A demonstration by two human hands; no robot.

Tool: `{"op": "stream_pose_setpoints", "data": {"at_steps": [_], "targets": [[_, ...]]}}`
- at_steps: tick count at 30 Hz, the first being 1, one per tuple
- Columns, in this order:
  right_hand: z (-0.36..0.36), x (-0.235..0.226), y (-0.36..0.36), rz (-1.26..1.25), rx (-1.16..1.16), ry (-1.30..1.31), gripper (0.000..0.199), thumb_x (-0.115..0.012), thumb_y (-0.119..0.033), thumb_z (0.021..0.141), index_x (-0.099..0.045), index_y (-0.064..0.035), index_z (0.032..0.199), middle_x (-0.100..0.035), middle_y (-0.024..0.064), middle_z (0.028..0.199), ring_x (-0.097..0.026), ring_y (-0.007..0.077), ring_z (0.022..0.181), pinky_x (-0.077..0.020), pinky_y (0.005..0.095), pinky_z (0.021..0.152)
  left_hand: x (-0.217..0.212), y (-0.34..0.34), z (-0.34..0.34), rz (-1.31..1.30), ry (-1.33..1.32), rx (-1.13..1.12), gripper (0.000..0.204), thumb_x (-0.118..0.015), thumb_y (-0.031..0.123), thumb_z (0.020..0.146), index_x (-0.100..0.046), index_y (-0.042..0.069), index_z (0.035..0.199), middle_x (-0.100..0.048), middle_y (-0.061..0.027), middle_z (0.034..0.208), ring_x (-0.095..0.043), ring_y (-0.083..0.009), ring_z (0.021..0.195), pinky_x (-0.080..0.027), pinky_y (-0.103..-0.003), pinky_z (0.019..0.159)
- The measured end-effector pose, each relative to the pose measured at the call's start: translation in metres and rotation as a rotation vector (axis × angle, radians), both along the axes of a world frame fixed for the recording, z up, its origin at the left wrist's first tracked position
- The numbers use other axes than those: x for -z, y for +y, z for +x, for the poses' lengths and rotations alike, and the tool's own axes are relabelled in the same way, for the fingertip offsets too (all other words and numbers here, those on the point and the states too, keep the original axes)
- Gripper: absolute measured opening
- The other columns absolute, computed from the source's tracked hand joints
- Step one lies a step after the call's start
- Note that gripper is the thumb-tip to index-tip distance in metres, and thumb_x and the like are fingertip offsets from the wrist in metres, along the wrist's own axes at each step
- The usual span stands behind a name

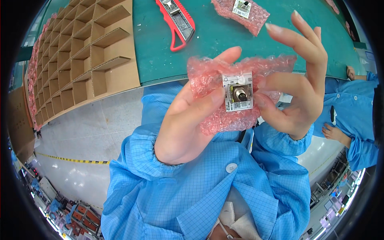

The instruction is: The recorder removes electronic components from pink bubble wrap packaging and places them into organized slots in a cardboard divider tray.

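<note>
In front of my chest I hold up a small white circuit board (228,100) with a round metal part and black tip at its middle. Behind it spreads a sheet of pink bubble wrap (228,121). My left hand (182,120) supports the wrap from below, its thumb pressing on the board's left edge. My right hand (306,90) pinches the right edge between thumb and forefinger, the other fingers raised. On the green table lies another similar board (237,12) on its own piece of pink bubble wrap (256,25).
A red utility knife (176,24) lies on the green table (156,60). To the left stands a cardboard divider grid (76,56) with many cells. At the right a co-worker in a blue smock (352,112) sits or stands close, one hand (337,134) low.
</note>
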State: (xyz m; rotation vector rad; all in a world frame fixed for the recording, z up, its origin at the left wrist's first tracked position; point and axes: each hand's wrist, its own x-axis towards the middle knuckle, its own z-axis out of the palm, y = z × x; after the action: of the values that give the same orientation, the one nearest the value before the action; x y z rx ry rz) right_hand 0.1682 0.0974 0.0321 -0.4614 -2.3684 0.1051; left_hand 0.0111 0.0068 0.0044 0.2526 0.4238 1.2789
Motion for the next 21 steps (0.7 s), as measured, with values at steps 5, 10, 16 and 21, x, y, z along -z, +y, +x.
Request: {"op": "stream_pose_setpoints", "data": {"at_steps": [5,10,16,21], "targets": [[-0.002,0.001,-0.003,-0.056,0.009,0.055,0.027,-0.07,-0.028,0.058,-0.059,-0.0111,0.076,-0.054,0.0225,0.119,-0.04,0.0437,0.122,-0.0185,0.0607,0.101,0.0,0.0,0.0,0.013,0.054,0.008,0.067,-0.05,0.018,0.088,-0.013,0.002,0.141,-0.03,-0.0191,0.14,-0.033,-0.0337,0.129,-0.029,-0.046,0.106],[-0.003,-0.001,-0.007,-0.105,0.062,0.04,0.027,-0.07,-0.029,0.058,-0.061,-0.0112,0.077,-0.054,0.0225,0.119,-0.04,0.0438,0.122,-0.0186,0.0606,0.101,0.003,0.0,-0.001,0.058,0.061,0.004,0.068,-0.052,0.017,0.087,-0.013,0.001,0.141,-0.029,-0.0198,0.14,-0.031,-0.0338,0.13,-0.028,-0.046,0.106],[-0.005,-0.004,-0.014,-0.172,0.142,0.018,0.028,-0.07,-0.03,0.059,-0.062,-0.0112,0.078,-0.054,0.0223,0.119,-0.039,0.0438,0.122,-0.0187,0.0605,0.101,0.003,-0.002,-0.001,0.04,0.013,-0.031,0.062,-0.05,0.006,0.087,-0.019,0.002,0.14,-0.04,-0.0155,0.134,-0.043,-0.0265,0.122,-0.037,-0.039,0.1],[-0.005,0.001,0.001,-0.06,-0.051,-0.002,0.029,-0.07,-0.031,0.058,-0.066,-0.0121,0.08,-0.054,0.022,0.12,-0.039,0.0437,0.123,-0.0181,0.0608,0.101,0.002,0.0,-0.004,0.068,0.105,0.012,0.066,-0.049,0.018,0.082,-0.02,-0.002,0.138,-0.035,-0.0209,0.136,-0.038,-0.0317,0.125,-0.034,-0.043,0.102]]}}
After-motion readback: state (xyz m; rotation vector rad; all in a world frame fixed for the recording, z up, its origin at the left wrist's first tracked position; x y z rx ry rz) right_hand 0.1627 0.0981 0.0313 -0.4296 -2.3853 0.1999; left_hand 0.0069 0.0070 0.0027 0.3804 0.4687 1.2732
